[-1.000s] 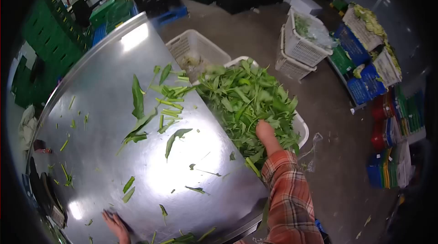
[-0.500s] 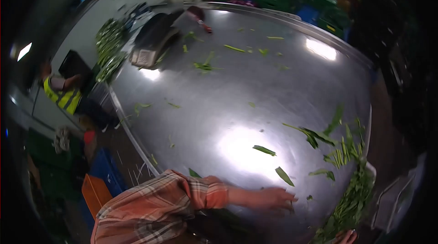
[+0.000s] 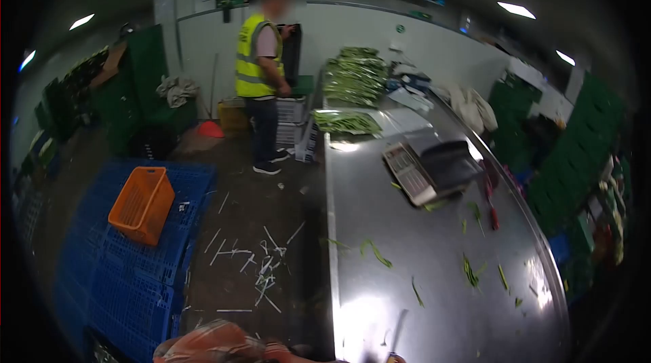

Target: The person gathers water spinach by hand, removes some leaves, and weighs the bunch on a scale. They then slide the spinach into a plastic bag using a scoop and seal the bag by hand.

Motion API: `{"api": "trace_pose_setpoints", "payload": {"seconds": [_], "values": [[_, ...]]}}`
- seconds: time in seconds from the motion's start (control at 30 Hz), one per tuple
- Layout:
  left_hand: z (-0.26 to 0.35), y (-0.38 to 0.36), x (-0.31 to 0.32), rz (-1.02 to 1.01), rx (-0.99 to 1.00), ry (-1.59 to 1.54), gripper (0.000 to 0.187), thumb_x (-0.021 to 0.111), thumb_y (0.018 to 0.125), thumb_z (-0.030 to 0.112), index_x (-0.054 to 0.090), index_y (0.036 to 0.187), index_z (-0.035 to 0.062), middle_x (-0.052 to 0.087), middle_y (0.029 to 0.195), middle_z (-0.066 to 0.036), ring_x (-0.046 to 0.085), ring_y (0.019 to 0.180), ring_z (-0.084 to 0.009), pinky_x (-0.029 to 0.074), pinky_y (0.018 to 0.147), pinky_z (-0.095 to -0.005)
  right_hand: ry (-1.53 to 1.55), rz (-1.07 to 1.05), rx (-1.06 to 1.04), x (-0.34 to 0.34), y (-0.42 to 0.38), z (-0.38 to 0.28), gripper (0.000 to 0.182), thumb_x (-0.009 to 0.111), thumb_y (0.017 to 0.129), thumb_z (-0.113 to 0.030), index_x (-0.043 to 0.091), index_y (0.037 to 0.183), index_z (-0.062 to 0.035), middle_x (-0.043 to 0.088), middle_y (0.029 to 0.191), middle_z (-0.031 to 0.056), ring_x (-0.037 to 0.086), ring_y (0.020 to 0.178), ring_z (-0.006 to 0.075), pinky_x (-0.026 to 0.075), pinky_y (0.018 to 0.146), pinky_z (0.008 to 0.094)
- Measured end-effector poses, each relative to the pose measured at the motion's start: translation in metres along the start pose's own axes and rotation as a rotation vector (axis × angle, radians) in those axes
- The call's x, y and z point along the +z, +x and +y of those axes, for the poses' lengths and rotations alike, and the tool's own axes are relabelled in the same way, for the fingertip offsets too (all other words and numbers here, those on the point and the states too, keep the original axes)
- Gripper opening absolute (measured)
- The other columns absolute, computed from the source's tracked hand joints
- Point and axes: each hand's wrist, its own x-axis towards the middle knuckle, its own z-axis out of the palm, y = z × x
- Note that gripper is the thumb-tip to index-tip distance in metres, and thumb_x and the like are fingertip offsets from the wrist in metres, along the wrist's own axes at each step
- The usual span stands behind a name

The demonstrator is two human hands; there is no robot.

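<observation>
At the bottom edge of the head view, a knife points upward over the metal table. Its blade is blurred, and only a sliver of my right hand shows at the handle, closed on it. My left arm's plaid sleeve enters at the lower left; my left hand lies below the frame. Loose green leaf pieces are scattered on the tabletop. Farther up stands a scale with a keypad, with a dark tray-like part beside it.
Bagged greens are piled at the table's far end. A person in a yellow vest stands left of it. An orange crate sits on blue pallets. White strips litter the floor. Green crates line the right side.
My view has swung left and up toward the far end and the floor. My left hand, earlier stretched over the table, has left the frame. The knife now shows at the bottom.
</observation>
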Motion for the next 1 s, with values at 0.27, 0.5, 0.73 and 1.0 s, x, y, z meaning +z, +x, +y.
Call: {"api": "trace_pose_setpoints", "payload": {"seconds": [0.27,0.5,0.73,1.0], "values": [[-0.1,-0.157,-0.015,0.438,-0.204,-0.115,0.046,0.054,0.089,0.046,0.061,0.106,0.0028,0.064,0.099,-0.018,0.061,0.093,-0.0265,0.046,0.081,-0.0377,-0.103,0.091,0.027,0.067,0.052,-0.04,0.042,0.039,0.098,-0.025,0.046,0.122,0.0084,0.053,0.113,0.0246,0.049,0.107,0.0338,0.037,0.095,0.039],[-0.12,-0.173,0.004,0.484,-0.349,-0.256,0.049,0.057,0.088,0.044,0.059,0.112,0.0018,0.064,0.105,-0.016,0.059,0.102,-0.0236,0.041,0.09,-0.034,-0.504,0.369,-0.217,-0.036,0.054,0.071,0.036,0.039,0.096,-0.018,0.047,0.115,0.0118,0.053,0.109,0.0291,0.051,0.101,0.0376,0.039,0.094,0.0417],[-0.21,-0.215,0.095,0.221,-0.548,-0.133,0.05,0.062,0.086,0.042,0.059,0.116,0.0024,0.064,0.106,-0.015,0.058,0.106,-0.0206,0.04,0.095,-0.0308,-0.522,0.767,-0.091,-0.1,-0.05,0.178,0.038,0.043,0.095,-0.025,0.052,0.116,0.0052,0.057,0.105,0.021,0.053,0.098,0.0292,0.042,0.088,0.039],[-0.106,-0.196,0.067,-0.324,-0.456,0.061,0.034,0.06,0.088,0.027,0.06,0.108,-0.0007,0.066,0.096,-0.014,0.062,0.088,-0.0172,0.047,0.08,-0.0301,-0.371,0.747,0.043,-0.112,-0.082,0.163,0.036,0.056,0.082,-0.015,0.052,0.114,0.002,0.055,0.104,0.0196,0.053,0.1,0.0335,0.042,0.09,0.0371]]}}
